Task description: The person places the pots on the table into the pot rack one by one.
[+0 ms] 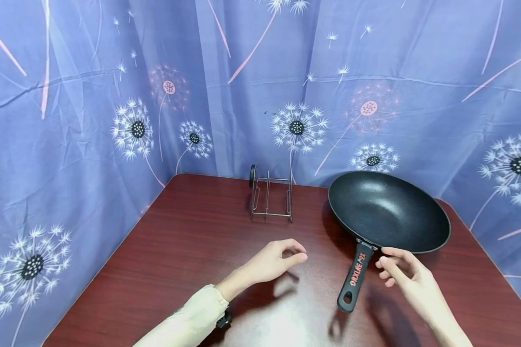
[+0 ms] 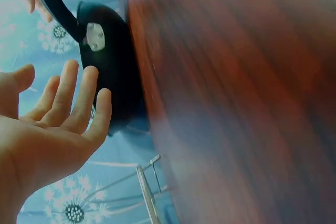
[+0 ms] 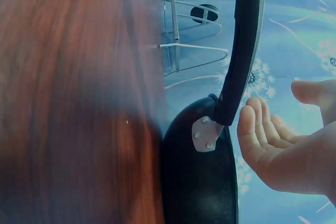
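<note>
A black frying pan (image 1: 386, 207) sits at the right of the table, its handle (image 1: 355, 277) with red lettering pointing toward the front. My right hand (image 1: 410, 279) is just right of the handle, fingers loosely bent and holding nothing; in the right wrist view the fingertips (image 3: 252, 114) are beside the handle's base. Over the middle of the table, left of the handle, hovers my left hand (image 1: 271, 260), relaxed with nothing in it. The left wrist view shows its fingers (image 2: 68, 98) spread, the pan's dark side (image 2: 113, 72) beyond them.
Behind my left hand, near the back edge, stands a wire rack (image 1: 271, 197) with a black round piece at its left. Blue curtains (image 1: 252, 96) with dandelion prints hang behind and along the sides of the reddish-brown table (image 1: 178, 241).
</note>
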Demonstrator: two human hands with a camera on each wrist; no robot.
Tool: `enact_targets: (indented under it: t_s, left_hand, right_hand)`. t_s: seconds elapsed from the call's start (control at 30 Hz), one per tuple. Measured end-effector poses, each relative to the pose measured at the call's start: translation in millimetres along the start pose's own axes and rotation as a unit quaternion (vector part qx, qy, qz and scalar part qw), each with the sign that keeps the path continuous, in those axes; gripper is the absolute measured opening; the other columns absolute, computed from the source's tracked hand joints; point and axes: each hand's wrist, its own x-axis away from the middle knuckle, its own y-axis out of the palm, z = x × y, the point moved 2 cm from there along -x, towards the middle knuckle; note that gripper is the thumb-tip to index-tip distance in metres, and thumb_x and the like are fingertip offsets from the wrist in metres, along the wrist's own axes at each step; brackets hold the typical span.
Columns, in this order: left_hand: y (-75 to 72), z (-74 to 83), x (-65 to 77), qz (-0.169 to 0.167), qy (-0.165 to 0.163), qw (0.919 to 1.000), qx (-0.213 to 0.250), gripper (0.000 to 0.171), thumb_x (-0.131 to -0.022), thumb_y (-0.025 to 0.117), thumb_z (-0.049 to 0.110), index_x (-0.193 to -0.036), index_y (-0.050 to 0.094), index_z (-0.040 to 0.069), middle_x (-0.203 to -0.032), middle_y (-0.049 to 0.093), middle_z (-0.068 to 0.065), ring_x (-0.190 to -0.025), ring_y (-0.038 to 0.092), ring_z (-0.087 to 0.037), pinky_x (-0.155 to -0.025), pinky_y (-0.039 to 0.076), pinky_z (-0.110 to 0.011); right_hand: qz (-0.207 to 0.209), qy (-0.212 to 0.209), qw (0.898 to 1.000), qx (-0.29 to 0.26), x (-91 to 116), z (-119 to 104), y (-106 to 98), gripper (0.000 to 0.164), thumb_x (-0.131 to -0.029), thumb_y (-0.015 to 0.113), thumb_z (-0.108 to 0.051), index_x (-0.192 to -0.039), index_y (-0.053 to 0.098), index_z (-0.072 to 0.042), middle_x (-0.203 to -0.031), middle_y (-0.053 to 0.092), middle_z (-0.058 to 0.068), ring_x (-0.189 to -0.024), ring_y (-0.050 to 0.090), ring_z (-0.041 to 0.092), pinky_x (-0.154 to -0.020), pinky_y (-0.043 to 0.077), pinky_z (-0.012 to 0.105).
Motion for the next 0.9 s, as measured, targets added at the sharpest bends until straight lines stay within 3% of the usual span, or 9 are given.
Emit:
enact_targets:
  t_s: [0.2, 0.4, 0.57, 0.77, 0.9]
  left_hand:
    - [16.0, 11.4, -1.1, -0.030, 0.002, 0.9935, 0.110, 0.026, -0.099, 0.060, 0.029, -0.112, 0.068, 0.007, -0.095, 0.073, -0.002, -0.093, 0.072, -0.020, -0.084, 0.055, -0.024]
    - [28.7, 17.2, -1.3, -0.045, -0.010, 0.9864, 0.158, 0.027, -0.100, 0.059, 0.026, -0.113, 0.066, 0.003, -0.095, 0.074, -0.010, -0.083, 0.070, -0.012, -0.082, 0.058, -0.033]
    - [40.6, 20.6, 0.2, -0.054, -0.019, 0.9795, 0.193, 0.028, -0.100, 0.058, 0.024, -0.115, 0.065, 0.002, -0.096, 0.074, -0.014, -0.079, 0.069, -0.010, -0.078, 0.060, -0.034]
    - [53.4, 28.0, 0.4, -0.085, -0.038, 0.9728, 0.212, 0.033, -0.100, 0.058, 0.026, -0.120, 0.062, 0.000, -0.097, 0.075, -0.012, -0.077, 0.071, -0.012, -0.068, 0.056, -0.024]
    - [62.9, 32.1, 0.9, -0.097, -0.054, 0.9641, 0.241, 0.035, -0.100, 0.057, 0.025, -0.125, 0.058, 0.000, -0.101, 0.075, -0.013, -0.078, 0.072, -0.013, -0.068, 0.056, -0.023]
  right_hand:
    - [-0.011, 0.016, 0.999, -0.042, 4, 2, 4, 0.028, -0.103, 0.055, -0.018, -0.130, 0.053, -0.011, -0.096, 0.068, -0.019, -0.077, 0.068, 0.007, -0.065, 0.056, 0.025]
    - [-0.030, 0.046, 0.988, -0.147, 6, 9, 7, 0.026, -0.103, 0.054, -0.015, -0.129, 0.053, -0.015, -0.100, 0.070, -0.010, -0.080, 0.068, 0.008, -0.066, 0.057, 0.026]
    - [-0.038, 0.072, 0.978, -0.193, 9, 16, 12, 0.027, -0.103, 0.052, -0.016, -0.130, 0.051, -0.017, -0.104, 0.071, -0.012, -0.083, 0.069, 0.009, -0.068, 0.058, 0.027]
    - [-0.046, 0.103, 0.955, -0.276, 12, 26, 19, 0.027, -0.105, 0.048, -0.015, -0.131, 0.042, -0.018, -0.107, 0.069, -0.011, -0.087, 0.068, 0.009, -0.071, 0.058, 0.027]
    - [-0.055, 0.129, 0.945, -0.294, 10, 28, 22, 0.030, -0.106, 0.045, -0.018, -0.133, 0.034, -0.018, -0.107, 0.070, -0.014, -0.089, 0.068, 0.009, -0.072, 0.058, 0.028]
